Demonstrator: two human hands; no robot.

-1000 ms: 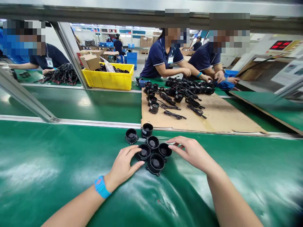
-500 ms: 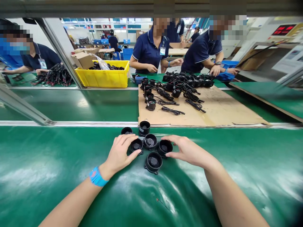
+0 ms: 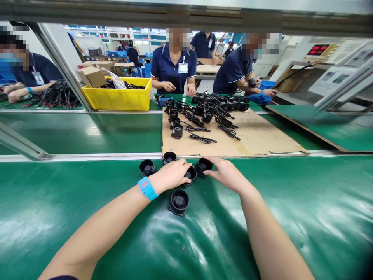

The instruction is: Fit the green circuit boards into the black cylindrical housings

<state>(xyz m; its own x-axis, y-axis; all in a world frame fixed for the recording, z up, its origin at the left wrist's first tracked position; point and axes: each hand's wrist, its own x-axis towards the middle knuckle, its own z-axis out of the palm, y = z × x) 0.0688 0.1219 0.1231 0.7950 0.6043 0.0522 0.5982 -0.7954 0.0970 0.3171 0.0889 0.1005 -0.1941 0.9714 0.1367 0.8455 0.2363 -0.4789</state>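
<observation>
Several round black housings stand on the green mat [image 3: 116,241]. My left hand [image 3: 171,174], with a blue wristband, has its fingers around a housing [image 3: 190,175] in the middle. My right hand [image 3: 220,171] grips another housing [image 3: 203,167] just right of it, thumb at the near rim and fingers at the far side. One housing [image 3: 147,168] sits to the left of my left hand, and one [image 3: 169,157] stands behind it, partly covered. The nearest housing [image 3: 178,202] lies apart from both hands, its open side up.
Behind the mat, a cardboard sheet [image 3: 262,140] bears several black units with cables [image 3: 206,116]. A yellow bin [image 3: 119,99] stands at back left, near a cable heap [image 3: 60,95]. Metal posts slant at left. Several people stand or lean beyond.
My left hand has moved right, from the left housing to the middle one. My right hand and its housing are slightly farther back. The camera view has shifted.
</observation>
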